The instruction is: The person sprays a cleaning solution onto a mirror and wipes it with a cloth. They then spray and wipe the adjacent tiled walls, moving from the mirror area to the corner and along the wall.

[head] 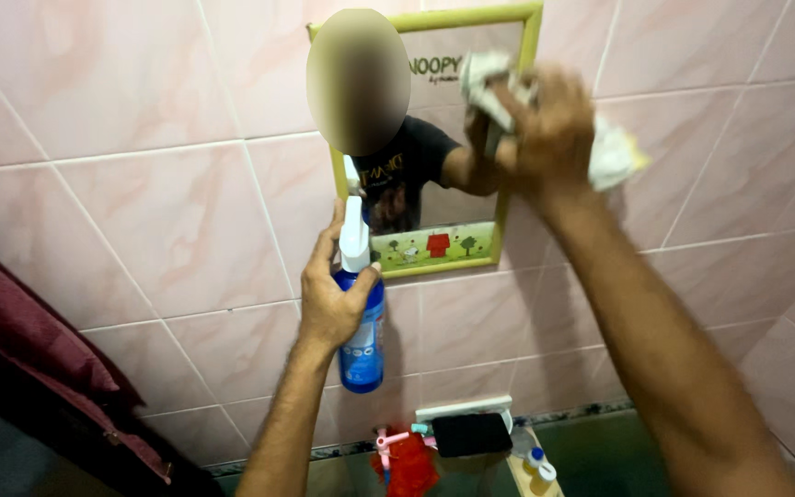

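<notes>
Head view looks at a small mirror (434,138) with a yellow-green frame and a strip of cartoon pictures along its bottom edge, hung on the wall. A crumpled white cloth (499,83) with a yellow patch is pressed against the mirror's upper right corner. A blue spray bottle (362,331) with a white nozzle is held upright just left of the mirror's lower corner.

Glossy pink tiles (158,212) with pale grout cover the wall. A dark red cloth (39,359) hangs at the left. Below, a small shelf (466,410) holds a black item, with a red brush (407,465) and little bottles (535,465) near it.

Left hand (333,294) is raised, fingers closed round the bottle's neck. Right hand (549,120) reaches higher, arm stretched up, fingers bunched tight on the cloth.
</notes>
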